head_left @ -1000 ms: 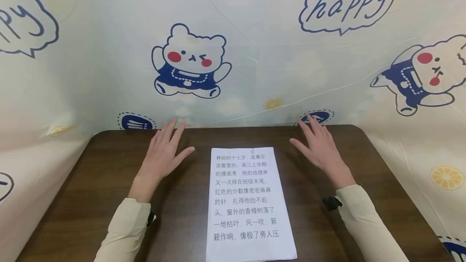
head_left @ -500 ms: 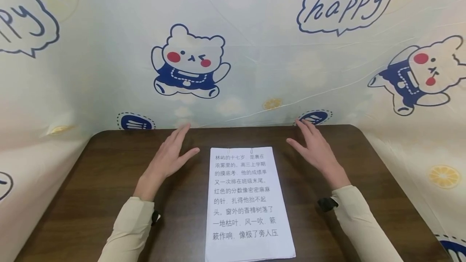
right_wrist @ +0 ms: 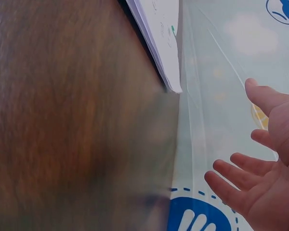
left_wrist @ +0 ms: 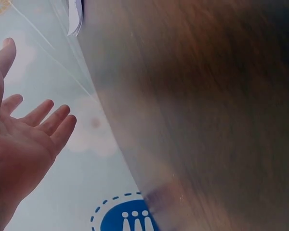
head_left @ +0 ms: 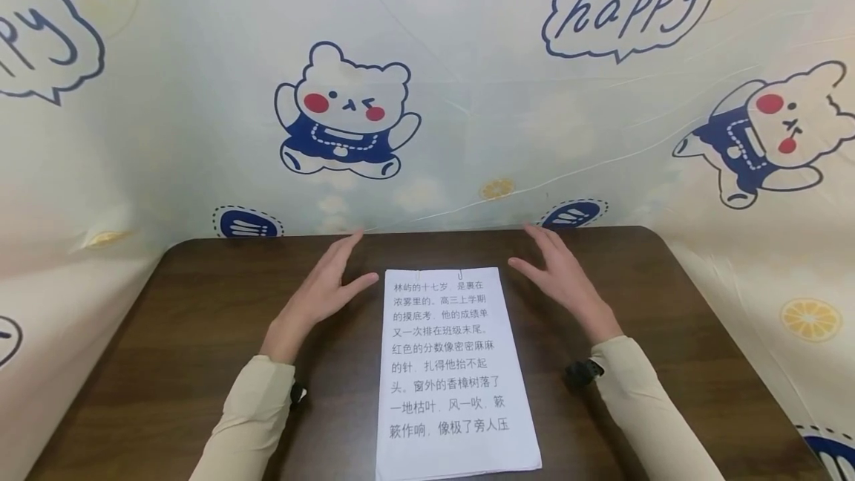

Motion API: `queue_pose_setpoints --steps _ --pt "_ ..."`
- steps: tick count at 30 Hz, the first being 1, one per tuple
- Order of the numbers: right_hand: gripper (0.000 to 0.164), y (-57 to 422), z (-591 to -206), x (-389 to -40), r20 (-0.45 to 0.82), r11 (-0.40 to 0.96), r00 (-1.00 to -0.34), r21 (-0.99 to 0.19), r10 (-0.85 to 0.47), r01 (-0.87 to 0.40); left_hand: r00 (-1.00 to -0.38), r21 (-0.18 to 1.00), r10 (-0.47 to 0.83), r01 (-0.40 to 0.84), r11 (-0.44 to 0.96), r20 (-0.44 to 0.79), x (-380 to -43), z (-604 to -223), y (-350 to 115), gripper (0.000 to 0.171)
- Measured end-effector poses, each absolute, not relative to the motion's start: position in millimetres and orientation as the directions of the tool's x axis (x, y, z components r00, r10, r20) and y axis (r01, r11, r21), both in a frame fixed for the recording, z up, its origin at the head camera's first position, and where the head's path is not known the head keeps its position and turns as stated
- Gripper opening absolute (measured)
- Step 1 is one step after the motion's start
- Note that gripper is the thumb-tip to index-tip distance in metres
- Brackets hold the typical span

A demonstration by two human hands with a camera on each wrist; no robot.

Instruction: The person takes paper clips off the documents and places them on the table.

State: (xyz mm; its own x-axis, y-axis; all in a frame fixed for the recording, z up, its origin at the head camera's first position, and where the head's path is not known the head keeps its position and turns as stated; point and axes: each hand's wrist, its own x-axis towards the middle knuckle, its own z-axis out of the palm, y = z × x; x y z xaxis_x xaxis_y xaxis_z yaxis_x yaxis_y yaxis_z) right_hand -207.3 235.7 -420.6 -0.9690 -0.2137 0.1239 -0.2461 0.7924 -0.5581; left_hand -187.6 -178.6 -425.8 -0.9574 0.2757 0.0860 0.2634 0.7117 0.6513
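Note:
A stack of white paper (head_left: pixel 444 370) printed with Chinese text lies at the middle of the dark wooden table, with paper clips (head_left: pixel 459 275) at its top edge. On its left is my left hand (head_left: pixel 320 288), fingers extended and thumb apart, the thumb tip close to the stack's upper left corner. My right hand (head_left: pixel 561 277) is on the other side, likewise spread, a short gap from the upper right corner. Both hands hold nothing. The left wrist view shows the left palm (left_wrist: pixel 24 149) with fingers spread; the right wrist view shows the right fingers (right_wrist: pixel 236 180) spread too.
The brown table (head_left: pixel 167 362) has rounded far corners. A pale cloth (head_left: pixel 481 95) with cartoon bears and "happy" bubbles hangs behind it and at both sides. Each wrist carries a small black device (head_left: pixel 582 372) at the sleeve cuff.
Both hands have moved inward, the left one to the right and the right one to the left, closer to the paper stack. The stack stays in place.

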Motion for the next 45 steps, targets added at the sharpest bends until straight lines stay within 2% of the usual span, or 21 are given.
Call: queue_pose_setpoints --steps 18,28,45 --pt "0.072 214 -436 -214 0.043 0.709 -0.972 -0.677 -0.23 -0.198 -0.955 0.733 0.294 0.224 0.642 0.034 -191 -434 -159 0.076" --pt "0.07 207 -440 -216 0.012 0.724 -0.972 -0.666 -0.234 -0.182 -0.955 0.753 0.297 0.208 0.625 0.017 -190 -437 -152 0.079" --pt "0.067 196 -447 -218 -0.018 0.719 -0.961 -0.668 -0.277 -0.195 -0.949 0.746 0.316 0.218 0.629 0.011 -192 -442 -142 0.071"
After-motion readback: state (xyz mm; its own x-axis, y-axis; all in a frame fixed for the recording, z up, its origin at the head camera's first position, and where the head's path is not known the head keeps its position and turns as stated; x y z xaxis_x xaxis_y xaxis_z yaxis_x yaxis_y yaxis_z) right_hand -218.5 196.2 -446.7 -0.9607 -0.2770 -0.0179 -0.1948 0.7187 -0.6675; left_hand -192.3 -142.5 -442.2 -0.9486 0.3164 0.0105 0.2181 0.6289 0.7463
